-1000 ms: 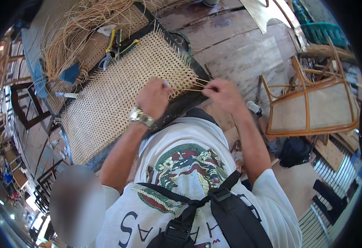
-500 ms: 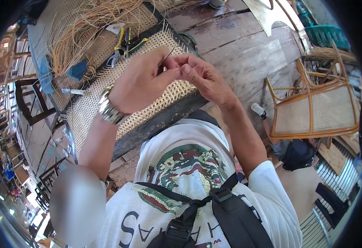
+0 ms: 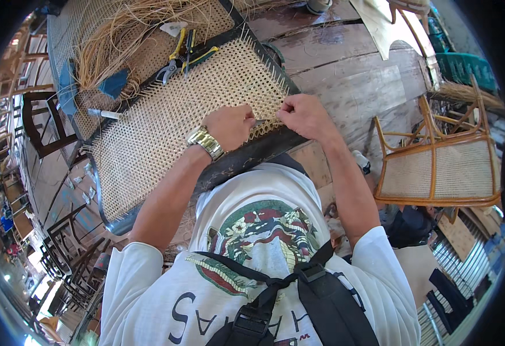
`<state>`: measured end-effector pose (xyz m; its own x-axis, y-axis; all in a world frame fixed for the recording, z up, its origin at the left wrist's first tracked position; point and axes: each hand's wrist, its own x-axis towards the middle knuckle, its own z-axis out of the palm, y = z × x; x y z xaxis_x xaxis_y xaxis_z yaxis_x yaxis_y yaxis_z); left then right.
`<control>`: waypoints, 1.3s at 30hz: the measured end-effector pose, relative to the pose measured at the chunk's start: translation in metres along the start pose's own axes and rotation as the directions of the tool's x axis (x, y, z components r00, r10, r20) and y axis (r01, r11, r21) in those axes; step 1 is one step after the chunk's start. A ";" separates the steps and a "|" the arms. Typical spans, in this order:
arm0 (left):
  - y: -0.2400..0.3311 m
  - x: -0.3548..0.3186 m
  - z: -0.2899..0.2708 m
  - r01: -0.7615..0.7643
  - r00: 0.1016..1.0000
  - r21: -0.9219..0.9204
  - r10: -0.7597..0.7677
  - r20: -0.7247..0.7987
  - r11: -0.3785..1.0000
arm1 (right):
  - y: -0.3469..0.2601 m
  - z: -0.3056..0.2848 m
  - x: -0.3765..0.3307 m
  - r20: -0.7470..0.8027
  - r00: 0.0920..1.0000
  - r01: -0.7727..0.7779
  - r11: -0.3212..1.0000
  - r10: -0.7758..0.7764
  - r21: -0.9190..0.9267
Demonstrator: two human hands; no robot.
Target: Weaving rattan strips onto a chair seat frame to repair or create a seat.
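A woven cane panel (image 3: 172, 124) in a dark frame (image 3: 235, 160) lies in front of me, loose strand ends sticking up along its edges. My left hand (image 3: 229, 128), wearing a metal watch, is closed and rests over the weave near the close edge. From its fingers a small pointed metal tool (image 3: 258, 122) juts to the right. My right hand (image 3: 305, 117) is at the panel's right corner, thumb and fingertips pinched together close to the tool's tip. Whatever sits in that pinch is too small to make out.
Pruning shears (image 3: 172, 64), yellow-handled pliers (image 3: 202, 60) and a slim tool (image 3: 189, 47) lie on the panel's far side. Beyond are a bundle of cane strands (image 3: 111, 40), blue cloth (image 3: 114, 83) and a white tube (image 3: 104, 114). A rattan chair (image 3: 434, 167) stands right.
Both hands have come down from above the panel, where they were together, to its near right corner. They are now slightly apart, the tool's tip at the weave.
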<state>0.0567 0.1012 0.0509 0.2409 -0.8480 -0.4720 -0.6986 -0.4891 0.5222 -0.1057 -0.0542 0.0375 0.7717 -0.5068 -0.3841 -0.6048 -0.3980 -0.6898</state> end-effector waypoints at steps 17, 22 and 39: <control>0.013 0.002 0.036 -0.032 0.992 0.203 0.057 -0.115 0.979 | -0.021 0.011 0.006 0.119 0.993 -0.003 0.981 0.027 -0.194; 0.009 0.007 0.028 0.143 0.987 -0.007 -0.143 -0.074 0.990 | -0.030 0.012 -0.011 0.018 0.997 0.079 0.954 -0.077 -0.290; -0.085 -0.033 -0.130 -0.189 0.952 0.138 0.216 -0.218 0.972 | -0.055 0.023 0.007 0.104 0.992 0.000 0.840 -0.067 0.543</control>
<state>0.1956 0.1443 0.1146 0.2247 -0.9573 -0.1818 -0.8179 -0.2868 0.4988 -0.0625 -0.0176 0.0587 0.8266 -0.3970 -0.3988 -0.4014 0.0807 -0.9123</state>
